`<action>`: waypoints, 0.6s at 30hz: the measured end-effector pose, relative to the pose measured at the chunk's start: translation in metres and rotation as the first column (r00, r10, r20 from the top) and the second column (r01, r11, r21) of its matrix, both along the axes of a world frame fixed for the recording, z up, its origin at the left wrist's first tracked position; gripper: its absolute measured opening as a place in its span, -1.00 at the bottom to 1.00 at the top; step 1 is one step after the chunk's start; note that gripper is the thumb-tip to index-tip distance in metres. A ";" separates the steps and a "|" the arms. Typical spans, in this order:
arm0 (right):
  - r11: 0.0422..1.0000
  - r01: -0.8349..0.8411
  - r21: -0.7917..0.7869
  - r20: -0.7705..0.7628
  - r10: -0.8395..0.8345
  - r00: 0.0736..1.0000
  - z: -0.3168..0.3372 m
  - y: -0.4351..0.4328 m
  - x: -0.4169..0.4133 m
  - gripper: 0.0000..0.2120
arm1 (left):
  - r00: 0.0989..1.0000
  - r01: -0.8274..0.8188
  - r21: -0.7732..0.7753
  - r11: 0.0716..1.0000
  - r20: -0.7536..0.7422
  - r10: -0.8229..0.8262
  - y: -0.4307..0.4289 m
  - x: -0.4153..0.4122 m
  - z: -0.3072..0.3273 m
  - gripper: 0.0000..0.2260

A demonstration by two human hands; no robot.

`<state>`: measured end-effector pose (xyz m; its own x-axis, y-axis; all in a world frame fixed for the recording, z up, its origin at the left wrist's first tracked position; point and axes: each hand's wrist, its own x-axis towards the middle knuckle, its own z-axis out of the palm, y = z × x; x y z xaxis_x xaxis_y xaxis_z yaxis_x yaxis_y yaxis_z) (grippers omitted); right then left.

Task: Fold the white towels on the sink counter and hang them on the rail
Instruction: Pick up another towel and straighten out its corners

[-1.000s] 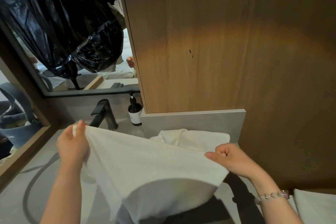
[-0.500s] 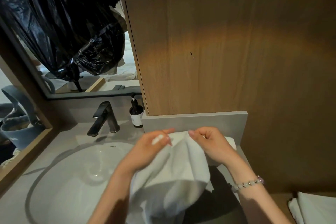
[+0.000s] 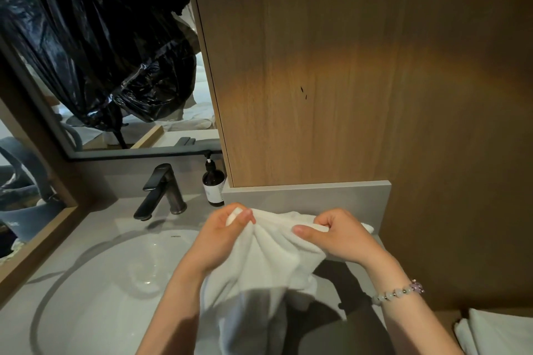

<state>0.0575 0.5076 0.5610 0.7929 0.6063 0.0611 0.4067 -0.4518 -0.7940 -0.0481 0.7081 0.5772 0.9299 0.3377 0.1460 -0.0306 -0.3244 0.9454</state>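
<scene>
Gripping white towel (image 3: 268, 262) with both hands, sink basin (image 3: 95, 297) beneath

towel (image 3: 268, 256) white | tap (image 3: 161, 192) black | bottle (image 3: 212, 184) brown | wall panel (image 3: 360, 72) wood-grain

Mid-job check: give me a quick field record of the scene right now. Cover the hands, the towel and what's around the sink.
left hand: pinches the white towel's top edge
right hand: grips the same edge, close to the left; bead bracelet on wrist
white towel: bunched between the hands, hanging below them
sink basin: left of the towel
faucet: black, behind the basin
pump bottle: dark, right of the faucet
white cloth: lower right, partly out of frame
rail: cannot tell from this view
</scene>
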 end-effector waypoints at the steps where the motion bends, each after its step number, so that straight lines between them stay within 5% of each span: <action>1: 1.000 0.000 -0.014 -0.016 -0.001 1.000 0.000 -0.004 0.001 -0.38 | 0.998 -0.055 -0.003 0.998 -0.008 0.055 0.006 -0.002 0.000 -0.74; 8: 0.997 0.001 0.075 -0.043 0.002 0.999 0.001 -0.028 0.011 -0.46 | 0.937 -0.348 0.018 0.937 -0.030 0.348 0.045 -0.022 0.002 -0.73; 18: 0.937 0.017 0.350 -0.080 0.012 0.997 0.004 -0.015 0.012 -0.64 | 0.927 -0.364 0.224 0.904 -0.002 0.374 0.045 -0.021 -0.010 -0.82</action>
<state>0.0690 0.4931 0.5655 0.8055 0.5557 0.2059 0.3350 -0.1405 -0.9317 -0.0687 0.7529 0.5667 0.7521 0.6228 0.2156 0.1709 -0.5003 0.8488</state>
